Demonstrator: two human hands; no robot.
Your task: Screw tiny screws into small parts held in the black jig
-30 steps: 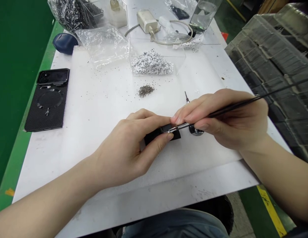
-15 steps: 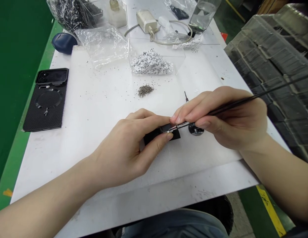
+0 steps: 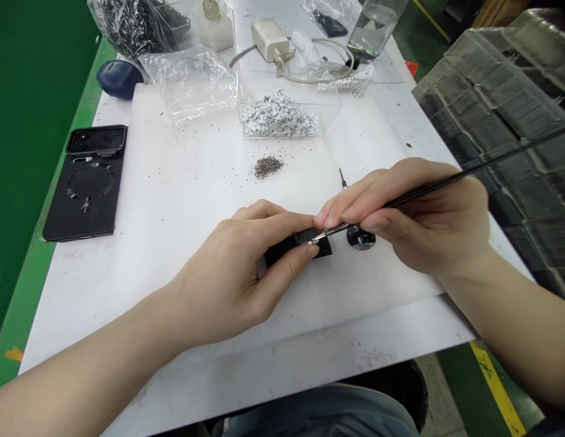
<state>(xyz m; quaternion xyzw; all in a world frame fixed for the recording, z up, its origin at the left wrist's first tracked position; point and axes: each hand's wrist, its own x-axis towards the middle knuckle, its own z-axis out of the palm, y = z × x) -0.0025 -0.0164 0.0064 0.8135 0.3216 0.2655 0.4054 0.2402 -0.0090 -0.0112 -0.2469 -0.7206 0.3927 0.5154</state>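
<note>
My left hand point(image 3: 236, 267) is closed on a small black block point(image 3: 323, 247), thumb in front and forefinger along the far side. Beside the thumb tip is a tiny white piece point(image 3: 311, 242); whether the thumb touches it I cannot tell. My right hand point(image 3: 414, 212) grips, pen-fashion, a fine brush point(image 3: 428, 187) with a long black handle and a metal collar. Its tip, too small to make out, meets the white piece on the block. Behind the right fingers lies a small screwdriver point(image 3: 360, 238) with a round black knob, partly hidden.
Beyond my hands are a pile of tiny metal parts point(image 3: 267, 166) and a clear tray point(image 3: 325, 124) of small white pieces. A black phone case point(image 3: 86, 188) lies left. Plastic bags point(image 3: 186, 85), a charger point(image 3: 269, 39) and a clear cup point(image 3: 375, 30) stand farther back. Stacked boxes point(image 3: 500, 109) are at right.
The brush has turned slightly in my right fingers, its rear end a little lower. Both hands stay at the block, and the view has shifted very slightly.
</note>
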